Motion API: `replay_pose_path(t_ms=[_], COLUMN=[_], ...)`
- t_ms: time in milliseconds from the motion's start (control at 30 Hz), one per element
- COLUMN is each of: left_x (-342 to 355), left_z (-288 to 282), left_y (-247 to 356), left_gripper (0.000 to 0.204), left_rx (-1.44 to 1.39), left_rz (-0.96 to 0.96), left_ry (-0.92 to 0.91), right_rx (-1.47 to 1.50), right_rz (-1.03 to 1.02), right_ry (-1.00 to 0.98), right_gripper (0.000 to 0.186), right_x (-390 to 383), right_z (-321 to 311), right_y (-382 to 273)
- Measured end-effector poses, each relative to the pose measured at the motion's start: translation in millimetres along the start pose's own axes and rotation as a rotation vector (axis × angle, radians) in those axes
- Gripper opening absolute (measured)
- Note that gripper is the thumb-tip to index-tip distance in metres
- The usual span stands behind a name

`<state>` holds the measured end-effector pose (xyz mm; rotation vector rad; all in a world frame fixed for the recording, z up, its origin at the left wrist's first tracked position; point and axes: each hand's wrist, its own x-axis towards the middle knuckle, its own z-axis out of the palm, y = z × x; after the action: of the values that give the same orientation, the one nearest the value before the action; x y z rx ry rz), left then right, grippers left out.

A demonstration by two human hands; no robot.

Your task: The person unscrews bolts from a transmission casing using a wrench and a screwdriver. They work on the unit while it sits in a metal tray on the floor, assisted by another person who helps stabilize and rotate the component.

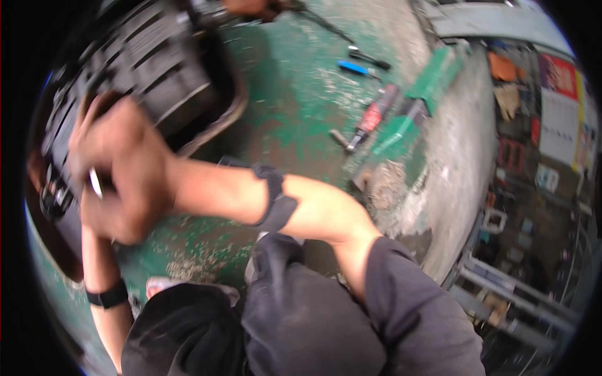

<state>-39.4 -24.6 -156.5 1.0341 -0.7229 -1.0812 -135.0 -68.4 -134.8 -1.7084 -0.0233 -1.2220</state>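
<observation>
My right hand (135,160) reaches across to the left, its fingers curled and smeared by motion. My left hand (95,219) comes up from below and meets it; its fingers are mostly hidden behind the right hand. A small shiny silver piece (96,183) shows between the hands, too blurred to tell its kind. Both hands are in front of a large dark ribbed thing (157,69), which has blocky ridges and a curved brownish rim. Black bands circle my left wrist and my right forearm.
Another person's hand (254,9) is at the top edge, by a long dark tool. On the worn green floor lie a ratchet (370,57), a blue-handled tool (356,67), a red-and-black power tool (376,116) and a green metal piece (436,75). Cluttered shelving (520,219) stands right.
</observation>
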Motion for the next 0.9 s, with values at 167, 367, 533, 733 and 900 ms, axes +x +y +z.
replay_pose_path(t_ms=[167,367,533,733,900], left_x=[-6,-14,-11,-13,-10], left_z=[-46,-62,-55,-67,-42], left_y=[-19,-27,-17,-21,-6], left_gripper=[0.032,0.028,0.029,0.038,0.035], left_rx=[1.257,1.233,1.235,1.421,1.304], left_rz=[0.302,0.44,0.549,0.565,0.445], left_ry=[0.197,0.22,0.234,0.261,0.175], right_rx=[0.242,0.777,-0.796,-0.157,0.188], right_rz=[-0.183,0.587,0.036,-0.118,0.028], right_ry=[0.105,0.584,-0.237,-0.079,-0.203], right_gripper=[0.014,0.032,0.009,0.01,0.014], right_x=[-40,41,110,61,9], right_z=[-19,-51,25,2,-29], right_y=[-6,33,53,16,-16])
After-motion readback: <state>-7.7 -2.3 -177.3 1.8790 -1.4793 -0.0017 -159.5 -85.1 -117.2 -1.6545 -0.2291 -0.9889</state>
